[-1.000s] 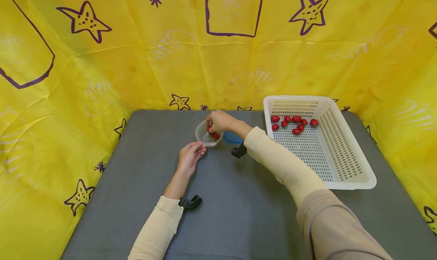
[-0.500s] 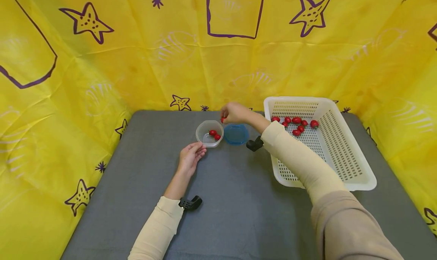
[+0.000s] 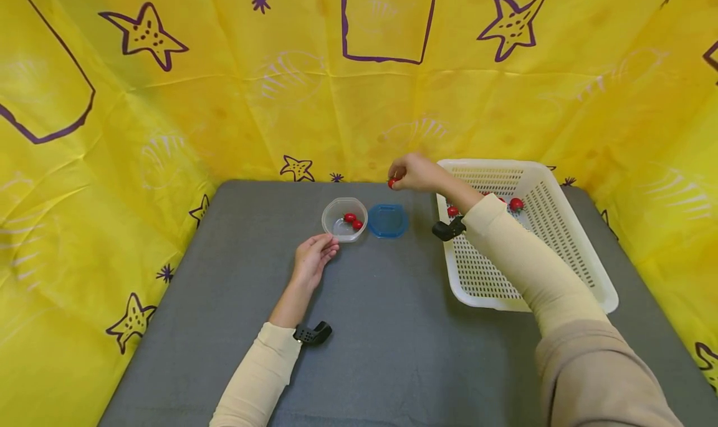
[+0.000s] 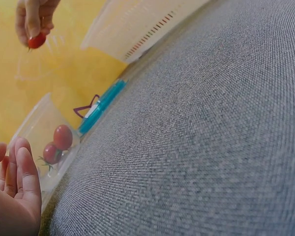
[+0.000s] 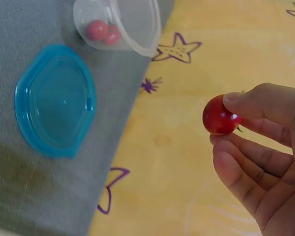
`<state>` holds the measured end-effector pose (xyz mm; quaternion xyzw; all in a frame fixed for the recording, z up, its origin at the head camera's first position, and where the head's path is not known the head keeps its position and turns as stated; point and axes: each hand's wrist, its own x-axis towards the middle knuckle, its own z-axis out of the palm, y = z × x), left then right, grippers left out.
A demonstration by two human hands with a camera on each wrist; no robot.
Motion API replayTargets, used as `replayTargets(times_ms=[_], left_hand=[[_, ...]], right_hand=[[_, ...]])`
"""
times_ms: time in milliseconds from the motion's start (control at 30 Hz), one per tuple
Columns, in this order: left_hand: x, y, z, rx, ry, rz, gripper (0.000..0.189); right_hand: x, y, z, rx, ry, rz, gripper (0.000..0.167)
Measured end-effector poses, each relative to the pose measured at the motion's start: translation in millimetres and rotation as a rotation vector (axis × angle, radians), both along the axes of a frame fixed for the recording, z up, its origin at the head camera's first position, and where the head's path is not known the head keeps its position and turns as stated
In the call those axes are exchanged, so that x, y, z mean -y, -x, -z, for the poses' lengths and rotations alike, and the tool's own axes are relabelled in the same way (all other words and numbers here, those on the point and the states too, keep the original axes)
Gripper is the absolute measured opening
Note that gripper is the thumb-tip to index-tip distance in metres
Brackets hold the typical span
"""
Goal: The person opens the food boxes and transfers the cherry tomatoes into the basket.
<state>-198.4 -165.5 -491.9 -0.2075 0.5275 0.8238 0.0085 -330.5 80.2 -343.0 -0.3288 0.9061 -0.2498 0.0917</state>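
Note:
My left hand [image 3: 315, 260] holds the near rim of a clear plastic container [image 3: 331, 218], with thumb and fingers at its edge. Two red cherry tomatoes [image 4: 63, 137] lie inside it. Up and to the right, my right hand [image 3: 417, 172] pinches another cherry tomato [image 5: 220, 116] between thumb and fingers, in the air between the container and a white basket [image 3: 471, 299]. A green stem shows on this tomato in the right wrist view. Below the right hand, a blue lid [image 3: 388, 221] lies flat beside the container.
The perforated basket stands on the right of the grey table [image 3: 359, 340], with several cherry tomatoes [image 3: 516, 204] at its far end, partly hidden by my right forearm. A yellow patterned cloth [image 3: 224, 121] closes off the back and sides.
My right hand has come up out of the container with a cherry tomato and moved right, past the lid towards the basket. The left hand stays at the container's rim.

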Motion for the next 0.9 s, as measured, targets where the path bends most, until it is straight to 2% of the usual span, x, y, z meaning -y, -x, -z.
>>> replayTargets(times_ms=[233, 533, 700, 900], left_hand=[[-0.6, -0.3, 0.5, 0.001, 0.001, -0.001, 0.004], [-0.6, 0.4, 1.3, -0.004, 0.008, -0.003, 0.004], [-1.2, 0.0, 0.5, 0.001, 0.009, -0.004, 0.004], [-2.3, 0.9, 1.0, -0.016, 0.004, 0.004, 0.003]], right_hand=[[-22, 1.0, -5.7, 0.014, 0.036, 0.056, 0.022], [-48, 0.4, -5.0, 0.043, 0.095, 0.117, 0.024], [-63, -1.3, -5.2, 0.069, 0.091, 0.165, 0.027], [-80, -4.1, -4.1, 0.048, 0.09, 0.193, 0.026]])
